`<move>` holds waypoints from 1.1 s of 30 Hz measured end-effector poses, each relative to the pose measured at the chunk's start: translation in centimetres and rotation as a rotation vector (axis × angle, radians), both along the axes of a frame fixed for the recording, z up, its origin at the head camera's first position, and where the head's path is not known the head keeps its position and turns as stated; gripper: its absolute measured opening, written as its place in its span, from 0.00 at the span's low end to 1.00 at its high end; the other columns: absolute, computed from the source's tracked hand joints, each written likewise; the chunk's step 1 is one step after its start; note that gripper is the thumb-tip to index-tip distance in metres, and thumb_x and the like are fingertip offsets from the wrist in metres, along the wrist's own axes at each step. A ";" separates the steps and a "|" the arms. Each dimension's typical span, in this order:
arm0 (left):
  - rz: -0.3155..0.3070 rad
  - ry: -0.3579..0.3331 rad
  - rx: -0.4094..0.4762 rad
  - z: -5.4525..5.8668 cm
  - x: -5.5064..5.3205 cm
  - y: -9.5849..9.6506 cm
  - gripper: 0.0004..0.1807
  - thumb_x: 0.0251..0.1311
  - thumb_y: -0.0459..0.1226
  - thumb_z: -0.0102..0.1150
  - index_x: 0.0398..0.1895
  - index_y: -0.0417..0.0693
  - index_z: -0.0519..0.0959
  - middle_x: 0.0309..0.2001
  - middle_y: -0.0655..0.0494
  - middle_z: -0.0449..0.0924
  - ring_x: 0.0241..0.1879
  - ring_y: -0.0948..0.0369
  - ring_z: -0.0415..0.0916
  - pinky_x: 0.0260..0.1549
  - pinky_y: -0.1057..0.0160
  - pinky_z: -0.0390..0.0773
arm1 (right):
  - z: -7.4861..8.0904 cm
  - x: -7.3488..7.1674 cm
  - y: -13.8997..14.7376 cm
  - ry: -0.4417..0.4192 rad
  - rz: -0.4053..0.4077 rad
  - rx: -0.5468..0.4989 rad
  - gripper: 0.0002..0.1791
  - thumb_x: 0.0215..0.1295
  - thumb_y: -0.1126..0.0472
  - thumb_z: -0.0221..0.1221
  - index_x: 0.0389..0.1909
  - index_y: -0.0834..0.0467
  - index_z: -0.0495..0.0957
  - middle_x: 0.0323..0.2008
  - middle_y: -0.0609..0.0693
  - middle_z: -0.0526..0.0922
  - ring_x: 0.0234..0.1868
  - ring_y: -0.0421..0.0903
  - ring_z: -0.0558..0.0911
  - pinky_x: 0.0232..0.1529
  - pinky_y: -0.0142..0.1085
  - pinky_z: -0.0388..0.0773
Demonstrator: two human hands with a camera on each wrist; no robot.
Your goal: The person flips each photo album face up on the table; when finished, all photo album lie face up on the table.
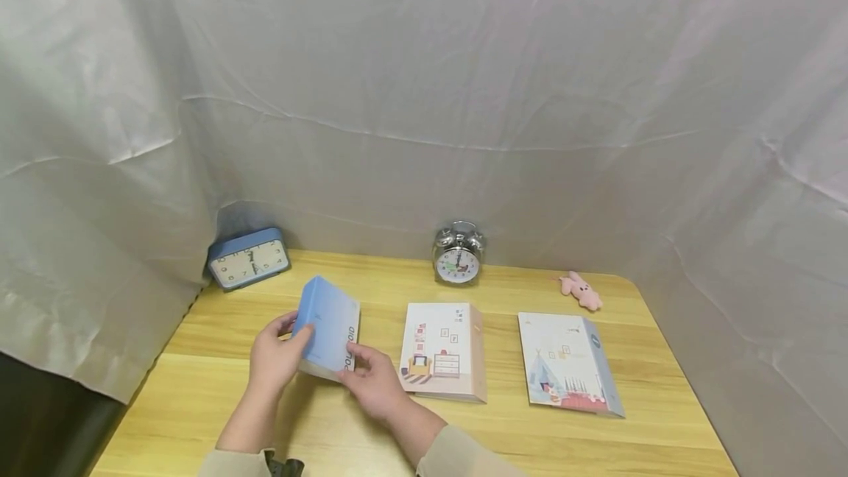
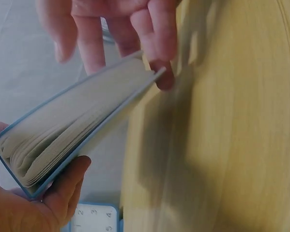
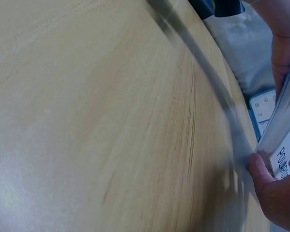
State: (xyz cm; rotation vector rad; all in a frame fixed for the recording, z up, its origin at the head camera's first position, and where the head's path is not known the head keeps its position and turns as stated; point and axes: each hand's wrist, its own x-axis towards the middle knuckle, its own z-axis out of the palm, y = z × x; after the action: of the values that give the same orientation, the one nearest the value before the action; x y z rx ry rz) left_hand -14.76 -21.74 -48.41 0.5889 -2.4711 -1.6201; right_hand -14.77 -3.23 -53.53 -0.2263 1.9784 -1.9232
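We take the table (image 1: 629, 444) first: anything let slip lands there, prob. from a weak hold. The right book (image 1: 563, 363) and the mid. book (image 1: 437, 348) lie flat, covers up; the latter is just beside the R hand (image 1: 379, 385), so we rate an accidental nudge poss. The blue book (image 1: 324, 326), item in work, is held tilted above the table's L half. The L hand (image 1: 273, 355) grips its spine side, thumb on cover; the R hand pinches the near R corner, how firmly we can't tell. If either loosens early, we'd expect splayed covers, cause: uneven support. The blue clock (image 1: 248, 260), behind & L, is apart; a wide swing cd. tip it. The bell clock (image 1: 457, 260) and the toy (image 1: 581, 291), approx. low risk.

Containers: nearest equiv. is the blue book, covers enclosing thin pages (image 2: 57, 150), gaps nr. spine; page contents we can't tell. The other two: closed, insides hidden.
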 end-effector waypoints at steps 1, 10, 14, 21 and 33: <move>0.001 0.000 0.002 -0.1 0.0 -0.1 0.33 0.71 0.42 0.61 0.71 0.28 0.71 0.64 0.27 0.75 0.60 0.36 0.78 0.58 0.46 0.83 | 0.0 0.0 0.0 0.002 0.002 -0.005 0.32 0.69 0.68 0.67 0.72 0.69 0.71 0.63 0.65 0.80 0.35 0.43 0.86 0.27 0.28 0.81; 0.010 -0.047 -0.051 -1.3 0.2 -1.3 0.28 0.75 0.41 0.55 0.69 0.28 0.74 0.64 0.27 0.76 0.65 0.36 0.74 0.65 0.40 0.75 | 0.3 0.0 -0.3 0.058 0.047 -0.060 0.32 0.69 0.73 0.64 0.71 0.77 0.66 0.62 0.71 0.80 0.62 0.62 0.83 0.55 0.36 0.84; -0.002 -0.090 -0.077 -1.9 0.3 -1.6 0.29 0.76 0.42 0.51 0.70 0.28 0.72 0.66 0.26 0.74 0.69 0.35 0.69 0.69 0.38 0.69 | 0.3 0.1 -0.3 0.065 0.054 -0.035 0.33 0.69 0.71 0.65 0.71 0.75 0.67 0.68 0.71 0.75 0.64 0.63 0.82 0.57 0.37 0.83; -0.030 -0.128 -0.121 -2.8 0.3 -2.0 0.30 0.78 0.42 0.45 0.71 0.25 0.70 0.68 0.24 0.71 0.70 0.32 0.67 0.70 0.35 0.67 | 0.0 0.2 -0.5 0.058 0.101 -0.029 0.35 0.68 0.71 0.66 0.72 0.77 0.65 0.75 0.72 0.66 0.70 0.62 0.76 0.62 0.36 0.80; -0.051 -0.184 -0.149 -3.5 0.0 -2.5 0.29 0.81 0.39 0.39 0.72 0.23 0.67 0.71 0.23 0.65 0.73 0.29 0.60 0.72 0.33 0.61 | 0.5 0.2 -0.6 0.184 0.180 0.260 0.35 0.69 0.59 0.69 0.72 0.70 0.70 0.75 0.65 0.69 0.78 0.60 0.66 0.78 0.52 0.60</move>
State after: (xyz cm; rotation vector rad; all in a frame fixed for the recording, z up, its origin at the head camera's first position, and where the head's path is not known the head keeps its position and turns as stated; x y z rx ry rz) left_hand -14.76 -24.22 -51.92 0.6873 -2.7299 -1.4407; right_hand -14.57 -3.87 -53.07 -0.5066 2.2173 -1.5643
